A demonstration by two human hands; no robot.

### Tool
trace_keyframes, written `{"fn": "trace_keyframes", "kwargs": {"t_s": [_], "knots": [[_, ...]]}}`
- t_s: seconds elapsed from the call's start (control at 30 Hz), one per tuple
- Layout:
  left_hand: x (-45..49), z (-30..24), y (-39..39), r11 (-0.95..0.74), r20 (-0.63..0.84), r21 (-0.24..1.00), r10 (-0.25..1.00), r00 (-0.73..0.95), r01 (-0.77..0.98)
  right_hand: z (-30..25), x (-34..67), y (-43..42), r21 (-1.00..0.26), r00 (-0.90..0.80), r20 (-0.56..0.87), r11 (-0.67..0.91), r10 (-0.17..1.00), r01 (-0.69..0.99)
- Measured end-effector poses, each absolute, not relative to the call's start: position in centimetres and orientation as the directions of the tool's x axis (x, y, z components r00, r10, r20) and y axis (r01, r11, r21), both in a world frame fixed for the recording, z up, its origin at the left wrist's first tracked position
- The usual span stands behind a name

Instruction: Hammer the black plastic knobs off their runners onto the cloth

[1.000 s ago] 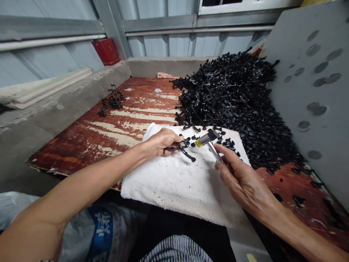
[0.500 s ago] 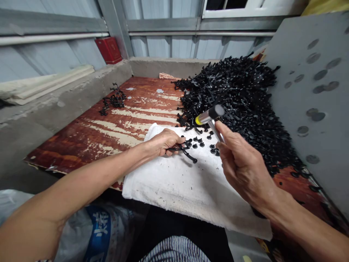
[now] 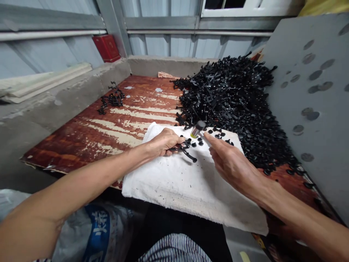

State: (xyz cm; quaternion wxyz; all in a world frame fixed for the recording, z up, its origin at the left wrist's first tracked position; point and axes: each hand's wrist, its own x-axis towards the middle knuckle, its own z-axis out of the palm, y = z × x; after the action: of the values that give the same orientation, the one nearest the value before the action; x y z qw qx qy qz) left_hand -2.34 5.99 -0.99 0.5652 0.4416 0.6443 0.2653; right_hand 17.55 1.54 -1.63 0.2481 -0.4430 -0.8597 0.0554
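Note:
My left hand (image 3: 168, 142) is closed on a branched black plastic sprue (image 3: 188, 154), whose arms stick out to the right over the white cloth (image 3: 169, 185). In my right hand (image 3: 229, 156) is a small hammer (image 3: 198, 129) with a dark cap on top and a yellow face pointing down. The hammer head hovers just above or at the sprue's far end; whether it touches, I cannot tell. Several loose black round parts (image 3: 201, 143) lie on the cloth under and beside the hammer.
A big heap of black plastic parts (image 3: 226, 91) covers the right of the worn red board (image 3: 109, 127). A small bunch of black sprues (image 3: 113, 98) lies at left. A grey panel (image 3: 313, 91) stands at right, a red tin (image 3: 107, 48) on the back-left ledge.
The hammer has come down and left with my right hand, from above the cloth to the sprue. My left hand and the sprue stay nearly in place.

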Motion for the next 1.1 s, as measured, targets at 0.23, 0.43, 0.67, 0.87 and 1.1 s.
{"fn": "trace_keyframes", "kwargs": {"t_s": [0.23, 0.43, 0.67, 0.87, 1.1], "knots": [[-2.1, -0.8, 5.6, 0.442, -0.462, 0.851, 0.887, 0.006, 0.283, -1.5, 17.3, 1.1, -0.329, -0.451, 0.375, 0.571, 0.81, 0.753], [-1.2, -0.2, 4.8, 0.386, -0.39, 0.859, 0.919, -0.058, 0.337, -1.1, 17.1, 1.6, -0.327, -0.512, 0.284, 0.584, 0.81, 0.743], [-3.7, 0.9, 3.8, -0.026, -0.085, 0.79, 0.985, 0.152, 0.612, -0.4, 18.2, -1.2, -0.771, -0.142, 0.308, 0.334, 0.941, 0.543], [-4.2, -0.5, 2.7, -0.695, 0.165, 0.262, 0.716, 0.678, 0.67, -2.5, 17.8, -3.9, -0.986, -0.045, -0.028, -0.02, 0.999, 0.166], [-3.8, -0.9, 4.5, -0.758, 0.199, 0.15, 0.651, 0.732, 0.634, -3.7, 17.2, -4.2, -0.98, -0.017, -0.16, -0.161, 0.987, -0.115]]}}
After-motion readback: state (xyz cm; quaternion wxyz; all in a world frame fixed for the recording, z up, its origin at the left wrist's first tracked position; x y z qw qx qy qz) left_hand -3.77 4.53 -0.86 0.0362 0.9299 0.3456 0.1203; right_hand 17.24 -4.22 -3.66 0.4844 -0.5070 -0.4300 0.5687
